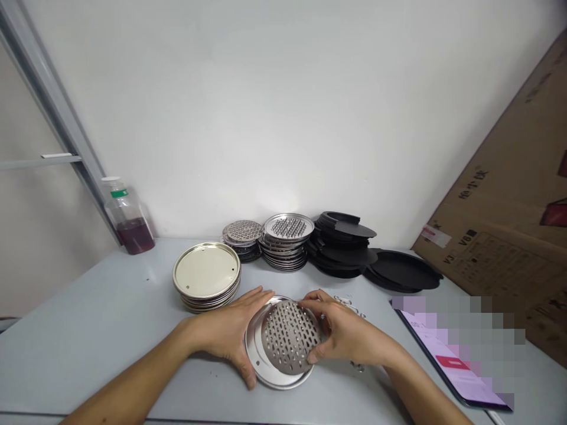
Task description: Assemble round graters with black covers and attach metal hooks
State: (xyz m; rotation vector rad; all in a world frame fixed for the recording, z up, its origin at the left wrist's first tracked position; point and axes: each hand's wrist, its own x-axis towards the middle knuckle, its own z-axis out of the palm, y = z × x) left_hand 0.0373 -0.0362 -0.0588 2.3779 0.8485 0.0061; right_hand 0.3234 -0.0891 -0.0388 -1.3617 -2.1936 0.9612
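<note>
A shallow round metal plate with a raised rim lies on the table in front of me. My left hand curves around its left side, thumb at the lower rim and fingers at the upper rim. Over the plate's right part sits a perforated metal grater disc, slightly off-centre. My right hand grips the disc by its right edge, with the thumb on its lower right and the fingers at the top. Whether the disc rests fully on the plate I cannot tell. Beside and partly behind my right hand lie small wire clips.
Behind my left hand stands a stack of cream-coloured plates. Further back are stacks of perforated discs, grater plates, black parts and black trays. A bottle, a phone and a cardboard box flank them.
</note>
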